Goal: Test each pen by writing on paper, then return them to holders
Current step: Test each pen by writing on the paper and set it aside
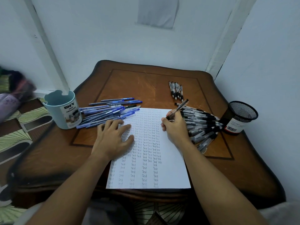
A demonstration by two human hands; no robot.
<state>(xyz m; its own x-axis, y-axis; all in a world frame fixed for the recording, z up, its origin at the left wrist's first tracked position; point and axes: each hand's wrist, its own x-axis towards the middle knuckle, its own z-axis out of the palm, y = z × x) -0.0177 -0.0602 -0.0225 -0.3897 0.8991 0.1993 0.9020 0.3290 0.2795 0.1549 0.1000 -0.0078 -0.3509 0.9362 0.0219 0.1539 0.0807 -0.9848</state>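
while the left hand (113, 138) lies flat on the paper (172, 159), right fingers (164, 123) pinch a pen (178, 108) slanting up-right.

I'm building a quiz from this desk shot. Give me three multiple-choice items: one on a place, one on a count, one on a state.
1. Where does the black mesh holder stand?
A. right edge of the table
B. on the paper
C. beside the blue cup

2. How many pens lie in the small separate row at the back?
A. two
B. five
C. ten

3. What is the right hand doing?
A. resting empty
B. holding a pen to the paper
C. lifting the holder

Answers: 1 A, it stands by the black pen pile; 2 B, five side by side; 3 B, fingers grip the pen, tip on the sheet.
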